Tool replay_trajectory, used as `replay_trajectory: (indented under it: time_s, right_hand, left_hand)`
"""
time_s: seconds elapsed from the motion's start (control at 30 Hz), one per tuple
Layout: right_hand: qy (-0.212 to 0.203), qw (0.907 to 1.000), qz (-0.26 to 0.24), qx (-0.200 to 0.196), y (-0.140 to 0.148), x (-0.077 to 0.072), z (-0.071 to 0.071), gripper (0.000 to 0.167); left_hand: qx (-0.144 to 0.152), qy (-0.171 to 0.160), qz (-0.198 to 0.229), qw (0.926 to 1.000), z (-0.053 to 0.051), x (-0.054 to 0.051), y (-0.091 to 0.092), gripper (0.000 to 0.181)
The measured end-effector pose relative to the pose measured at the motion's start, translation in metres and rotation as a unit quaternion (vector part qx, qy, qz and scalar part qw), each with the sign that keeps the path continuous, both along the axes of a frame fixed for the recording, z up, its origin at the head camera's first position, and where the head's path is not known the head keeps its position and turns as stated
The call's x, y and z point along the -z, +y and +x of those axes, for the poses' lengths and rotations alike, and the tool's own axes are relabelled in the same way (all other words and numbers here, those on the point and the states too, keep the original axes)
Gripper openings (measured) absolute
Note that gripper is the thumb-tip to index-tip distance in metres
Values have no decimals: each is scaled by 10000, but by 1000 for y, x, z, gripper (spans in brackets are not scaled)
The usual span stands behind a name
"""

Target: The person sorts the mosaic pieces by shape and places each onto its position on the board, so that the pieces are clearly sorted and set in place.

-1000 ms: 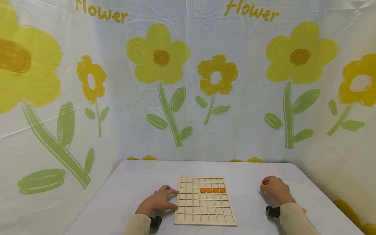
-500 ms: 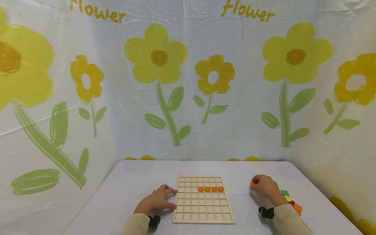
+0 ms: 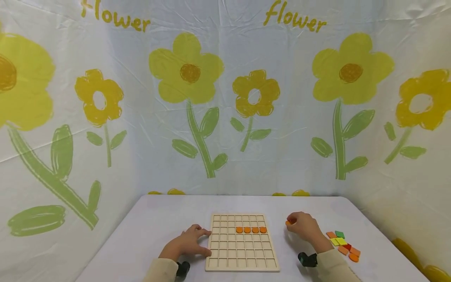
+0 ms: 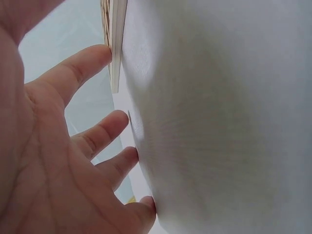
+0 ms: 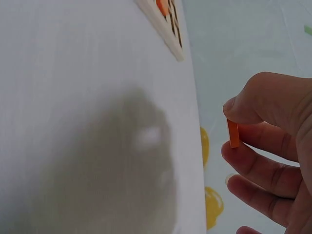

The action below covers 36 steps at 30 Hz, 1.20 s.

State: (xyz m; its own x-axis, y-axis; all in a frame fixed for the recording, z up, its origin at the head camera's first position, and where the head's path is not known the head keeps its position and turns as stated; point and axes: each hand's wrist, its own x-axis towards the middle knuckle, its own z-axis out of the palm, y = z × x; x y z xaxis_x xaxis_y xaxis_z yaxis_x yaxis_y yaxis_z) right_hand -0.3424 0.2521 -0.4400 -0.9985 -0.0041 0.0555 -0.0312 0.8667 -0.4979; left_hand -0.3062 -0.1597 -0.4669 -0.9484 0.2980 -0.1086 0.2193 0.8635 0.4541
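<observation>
Left hand (image 3: pixel 190 242): fingers spread apart, thumb and index touching the board's (image 3: pixel 243 252) left edge. Right hand (image 3: pixel 305 228): thumb and fingers pinching an orange piece (image 5: pixel 233 133) above the table (image 3: pixel 169 211), right of the board. Four orange discs (image 3: pixel 247 230) sit in the board's third row from the far edge, rightmost cells. Loose coloured pieces (image 3: pixel 341 241) lie near the right wrist.

Lowercase "flower" twice, mustard handwriting, printed on cloth backdrop (image 3: pixel 222 164) behind table (image 3: pixel 176 213): left word (image 3: pixel 123 21) above table's far-left corner, right word (image 3: pixel 301 20) above far edge, nearer far-right corner.
</observation>
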Motion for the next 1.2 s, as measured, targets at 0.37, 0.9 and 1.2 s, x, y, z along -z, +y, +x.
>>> replay_trajectory:
  time_s: [0.37, 0.9, 1.2]
  right_hand:
    - [393, 9986, -182, -298, -31, -2, 2, 24]
    - [671, 9920, -568, -907, -79, 3, 5, 22]
    - [773, 9854, -758, -1314, -104, -1, 11, 23]
  left_hand:
    - [-8, -66, -94, 9999, -2, -1, 0, 68]
    - [27, 176, 587, 9981, -2, 3, 6, 51]
    - [46, -9, 864, 9963, -5, 4, 3, 57]
